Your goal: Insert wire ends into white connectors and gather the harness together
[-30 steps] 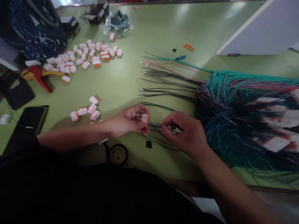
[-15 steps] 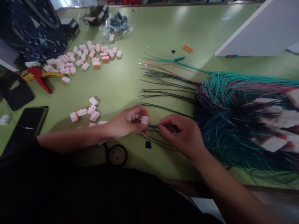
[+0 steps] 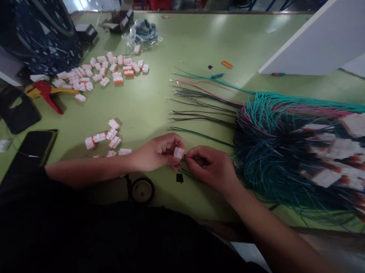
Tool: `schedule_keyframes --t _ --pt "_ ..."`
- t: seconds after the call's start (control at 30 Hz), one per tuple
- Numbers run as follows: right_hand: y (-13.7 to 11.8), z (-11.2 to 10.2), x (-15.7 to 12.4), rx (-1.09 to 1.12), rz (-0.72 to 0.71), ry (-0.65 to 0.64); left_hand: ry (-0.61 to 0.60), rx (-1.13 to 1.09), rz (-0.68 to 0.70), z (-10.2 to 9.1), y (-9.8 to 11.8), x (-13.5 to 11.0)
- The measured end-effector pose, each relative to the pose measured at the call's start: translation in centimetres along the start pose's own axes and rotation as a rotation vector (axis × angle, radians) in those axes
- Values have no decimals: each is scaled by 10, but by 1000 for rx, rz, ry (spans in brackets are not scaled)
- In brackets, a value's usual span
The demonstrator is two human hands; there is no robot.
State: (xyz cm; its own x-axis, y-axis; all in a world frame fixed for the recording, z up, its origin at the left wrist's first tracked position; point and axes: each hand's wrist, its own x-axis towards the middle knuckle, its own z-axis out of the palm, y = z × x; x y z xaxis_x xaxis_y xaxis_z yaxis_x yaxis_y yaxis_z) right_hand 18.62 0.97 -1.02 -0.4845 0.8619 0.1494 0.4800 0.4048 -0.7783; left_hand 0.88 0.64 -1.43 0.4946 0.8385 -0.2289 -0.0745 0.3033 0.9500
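Note:
My left hand [image 3: 161, 152] pinches a white and orange connector housing [image 3: 178, 153] between thumb and fingers. Close to its right side, my right hand [image 3: 210, 162] has thumb and forefinger closed on a thin dark wire [image 3: 184, 157] at the housing. How far the wire's tip sits inside the housing is hidden. Beyond the hands, dark wires [image 3: 202, 117] with metal terminals lie in rows, their ends pointing left. They run into a large wire bundle [image 3: 261, 157] on the right, with more white connectors [image 3: 353, 145] on top.
Loose connectors [image 3: 81, 74] are heaped at the left, beside red and yellow pliers [image 3: 47, 92]. A phone [image 3: 31, 153] lies near the left edge. A dark-rimmed wheel [image 3: 142, 190] rests by the front edge. A white panel [image 3: 316, 41] stands at the back right.
My right hand has moved left, closer to the housing, and the stretch of wire showing between my hands is shorter. The view has shifted slightly.

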Motion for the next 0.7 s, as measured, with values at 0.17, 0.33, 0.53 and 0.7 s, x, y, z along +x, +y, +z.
schedule_keyframes --t 0.17,0.33,0.53,0.7 --pt "0 6 -2 -77 -47 18 20 -2 -2 2 -1 -1" --pt "5 -2 1 -61 -19 -99 -3 16 -30 1 -1 -1" --pt "26 -46 41 -484 37 -155 -82 40 -28 -4 -2 1" --pt "48 -45 68 -963 155 12 -112 20 -36 -7 -8 4"
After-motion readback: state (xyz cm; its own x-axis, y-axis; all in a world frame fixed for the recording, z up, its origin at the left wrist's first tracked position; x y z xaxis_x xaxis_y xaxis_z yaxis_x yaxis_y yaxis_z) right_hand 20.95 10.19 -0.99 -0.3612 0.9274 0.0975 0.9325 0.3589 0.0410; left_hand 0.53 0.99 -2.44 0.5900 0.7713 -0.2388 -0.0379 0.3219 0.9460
